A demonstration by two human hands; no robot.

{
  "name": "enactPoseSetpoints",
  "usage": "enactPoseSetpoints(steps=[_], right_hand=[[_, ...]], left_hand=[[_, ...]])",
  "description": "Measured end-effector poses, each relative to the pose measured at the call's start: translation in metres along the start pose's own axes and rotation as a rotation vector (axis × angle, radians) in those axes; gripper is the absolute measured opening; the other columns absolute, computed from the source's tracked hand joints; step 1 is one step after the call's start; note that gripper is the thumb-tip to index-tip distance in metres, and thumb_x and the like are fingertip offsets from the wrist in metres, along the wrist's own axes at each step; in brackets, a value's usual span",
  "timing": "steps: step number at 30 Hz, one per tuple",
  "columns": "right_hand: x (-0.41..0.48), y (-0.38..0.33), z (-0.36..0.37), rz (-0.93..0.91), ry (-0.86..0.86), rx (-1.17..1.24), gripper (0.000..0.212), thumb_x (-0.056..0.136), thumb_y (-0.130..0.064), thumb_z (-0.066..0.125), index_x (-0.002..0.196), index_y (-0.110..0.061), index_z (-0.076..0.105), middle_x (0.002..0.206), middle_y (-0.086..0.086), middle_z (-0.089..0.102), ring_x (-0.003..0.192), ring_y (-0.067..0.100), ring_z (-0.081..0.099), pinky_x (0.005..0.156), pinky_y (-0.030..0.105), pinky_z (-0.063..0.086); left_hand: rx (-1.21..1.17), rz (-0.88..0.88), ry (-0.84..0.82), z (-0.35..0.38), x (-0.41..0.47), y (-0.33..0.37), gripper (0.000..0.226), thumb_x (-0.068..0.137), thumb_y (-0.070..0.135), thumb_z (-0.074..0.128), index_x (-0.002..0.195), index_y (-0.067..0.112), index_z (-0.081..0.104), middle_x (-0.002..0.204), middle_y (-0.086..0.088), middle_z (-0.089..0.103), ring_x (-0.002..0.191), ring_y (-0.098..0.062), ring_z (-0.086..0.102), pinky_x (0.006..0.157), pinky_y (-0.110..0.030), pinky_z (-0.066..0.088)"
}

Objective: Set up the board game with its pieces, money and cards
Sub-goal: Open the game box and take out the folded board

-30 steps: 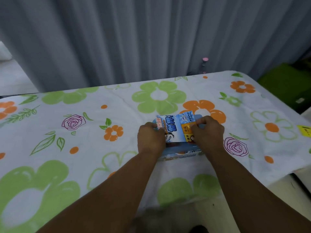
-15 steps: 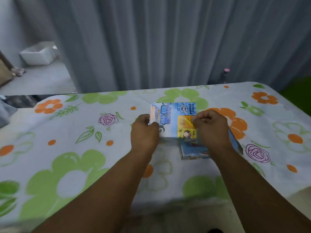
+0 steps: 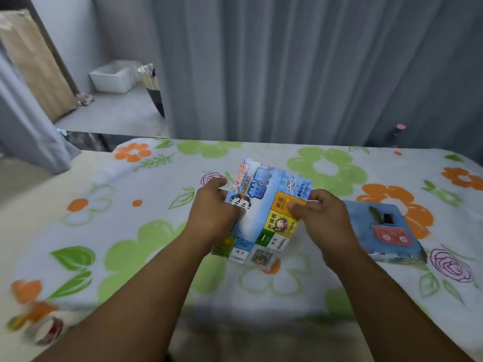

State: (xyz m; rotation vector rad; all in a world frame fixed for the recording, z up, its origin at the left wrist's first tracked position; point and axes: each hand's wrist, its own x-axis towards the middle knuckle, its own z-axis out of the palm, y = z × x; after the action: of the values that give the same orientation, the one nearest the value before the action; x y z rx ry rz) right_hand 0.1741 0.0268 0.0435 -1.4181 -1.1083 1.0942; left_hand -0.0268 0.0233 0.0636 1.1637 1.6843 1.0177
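Note:
A folded paper game board [image 3: 264,205], blue with coloured squares and printed characters, hangs tilted above the flowered table cover [image 3: 130,231]. My left hand [image 3: 213,212] grips its left edge and my right hand [image 3: 316,212] pinches its right edge at an orange square. To the right lies the open blue game box [image 3: 384,231] with a red card pack and small dark pieces inside it.
Grey curtains hang right behind the table's far edge. A white bin [image 3: 112,78] and a brown panel stand on the floor at the back left. Blurred small objects [image 3: 39,327] lie at the table's near left corner.
Both hands lifted the folded board out of the box and carried it left and upward. The box now lies apart to the right, and the view swung leftward.

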Motion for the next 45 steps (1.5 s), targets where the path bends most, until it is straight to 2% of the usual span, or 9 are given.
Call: enactPoseSetpoints(steps=[3, 7, 15, 22, 28, 34, 38, 41, 45], right_hand=[[0.002, -0.001, 0.005, 0.050, -0.154, -0.024, 0.011, 0.090, -0.019, 0.073, 0.100, -0.015, 0.071, 0.079, 0.008, 0.076, 0.061, 0.012, 0.066, 0.054, 0.022, 0.051], [0.007, -0.002, 0.007, 0.190, -0.276, 0.118, 0.013, 0.098, -0.018, 0.062, 0.101, -0.010, 0.072, 0.093, 0.014, 0.077, 0.080, 0.029, 0.076, 0.062, 0.037, 0.061], [0.018, 0.008, 0.014, 0.198, -0.144, 0.186, 0.010, 0.095, -0.006, 0.064, 0.102, -0.006, 0.071, 0.091, 0.010, 0.078, 0.080, 0.027, 0.077, 0.058, 0.031, 0.060], [0.023, 0.013, 0.019, 0.201, -0.010, 0.286, 0.013, 0.085, 0.001, 0.074, 0.094, -0.007, 0.071, 0.088, 0.011, 0.077, 0.074, 0.025, 0.075, 0.057, 0.034, 0.060], [0.023, 0.010, 0.018, 0.207, 0.027, 0.359, 0.018, 0.084, 0.002, 0.074, 0.098, -0.007, 0.070, 0.091, 0.010, 0.078, 0.077, 0.023, 0.075, 0.063, 0.036, 0.063], [0.021, 0.013, 0.023, 0.187, 0.032, 0.304, 0.024, 0.081, 0.001, 0.078, 0.102, -0.005, 0.068, 0.094, 0.012, 0.077, 0.078, 0.024, 0.075, 0.064, 0.039, 0.063], [0.017, 0.014, 0.026, 0.144, -0.008, 0.231, 0.021, 0.081, -0.003, 0.080, 0.098, -0.010, 0.069, 0.084, 0.007, 0.078, 0.073, 0.021, 0.076, 0.054, 0.030, 0.058], [0.016, 0.014, 0.028, 0.127, -0.004, 0.208, 0.018, 0.081, -0.005, 0.080, 0.094, -0.011, 0.070, 0.081, 0.005, 0.077, 0.068, 0.019, 0.074, 0.051, 0.029, 0.057], [0.017, 0.013, 0.031, 0.117, 0.037, 0.204, 0.019, 0.080, -0.010, 0.083, 0.095, -0.012, 0.070, 0.081, 0.009, 0.075, 0.060, 0.017, 0.070, 0.047, 0.028, 0.054]], left_hand=[[0.124, 0.085, 0.001, -0.008, 0.004, -0.002, 0.039, 0.074, -0.004, 0.068, 0.102, 0.023, 0.069, 0.095, 0.001, 0.075, 0.082, -0.024, 0.070, 0.076, -0.047, 0.058], [0.191, 0.128, 0.008, -0.009, 0.011, -0.003, 0.038, 0.077, -0.003, 0.059, 0.100, 0.025, 0.069, 0.094, 0.002, 0.075, 0.086, -0.025, 0.070, 0.076, -0.046, 0.058], [0.286, 0.028, -0.014, -0.005, 0.021, -0.009, 0.055, 0.088, 0.011, 0.061, 0.140, 0.019, 0.046, 0.133, -0.007, 0.059, 0.113, -0.029, 0.060, 0.093, -0.043, 0.052], [0.369, -0.206, 0.041, -0.012, 0.025, -0.020, 0.061, 0.088, 0.044, 0.063, 0.133, 0.009, 0.043, 0.136, -0.015, 0.041, 0.124, -0.037, 0.047, 0.099, -0.049, 0.047], [0.097, -0.397, -0.054, -0.016, 0.026, -0.023, 0.072, 0.087, 0.050, 0.068, 0.138, 0.012, 0.033, 0.135, -0.016, 0.049, 0.115, -0.032, 0.055, 0.081, -0.048, 0.057], [0.240, -0.241, 0.119, -0.013, 0.031, -0.023, 0.050, 0.081, 0.016, 0.073, 0.116, 0.008, 0.039, 0.125, -0.015, 0.041, 0.084, -0.027, 0.054, 0.076, -0.040, 0.054], [0.305, -0.130, 0.177, -0.014, 0.036, -0.029, 0.067, 0.079, 0.010, 0.069, 0.136, 0.006, 0.033, 0.137, -0.018, 0.034, 0.102, -0.038, 0.053, 0.089, -0.049, 0.053], [0.393, -0.041, 0.048, -0.011, 0.032, -0.029, 0.113, 0.069, 0.033, 0.085, 0.157, 0.017, 0.015, 0.162, -0.013, 0.008, 0.145, -0.037, 0.025, 0.113, -0.048, 0.036], [0.695, 0.218, -0.057, 0.010, 0.018, -0.028, 0.125, 0.056, 0.074, 0.078, 0.156, 0.033, 0.015, 0.166, -0.001, -0.004, 0.152, -0.028, -0.007, 0.123, -0.051, 0.009]])
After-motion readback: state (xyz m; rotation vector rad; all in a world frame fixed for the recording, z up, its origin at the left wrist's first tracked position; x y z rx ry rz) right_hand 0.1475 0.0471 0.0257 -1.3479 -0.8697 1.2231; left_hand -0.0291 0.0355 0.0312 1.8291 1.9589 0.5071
